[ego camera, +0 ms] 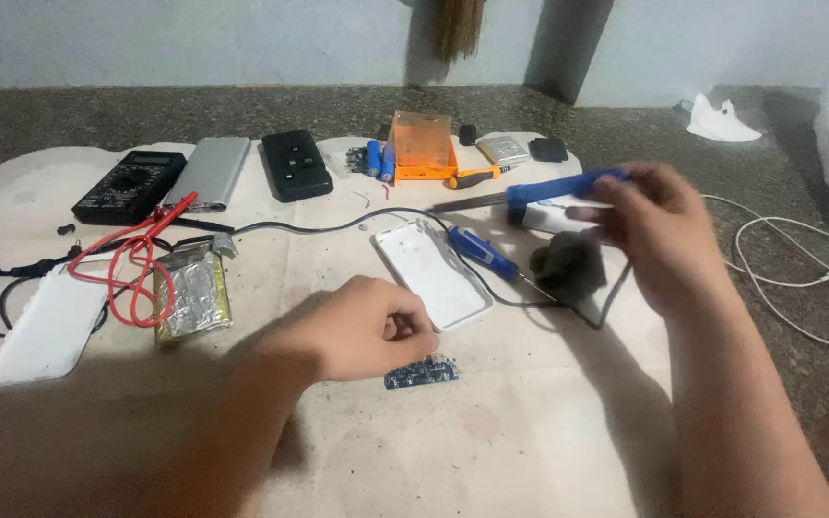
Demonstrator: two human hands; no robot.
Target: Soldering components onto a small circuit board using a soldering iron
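Left hand nearest, fingers curled, pinching small blue circuit board. Right hand grips blue soldering iron; trailing cord may snag, burn risk.

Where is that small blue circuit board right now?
In the head view, the small blue circuit board lies on the paper sheet near the middle, just right of the left hand and below the white plastic case.

Glossy white plastic shell, crinkled silver foil pouch, brushed metal power bank, rough speckled stone counter.
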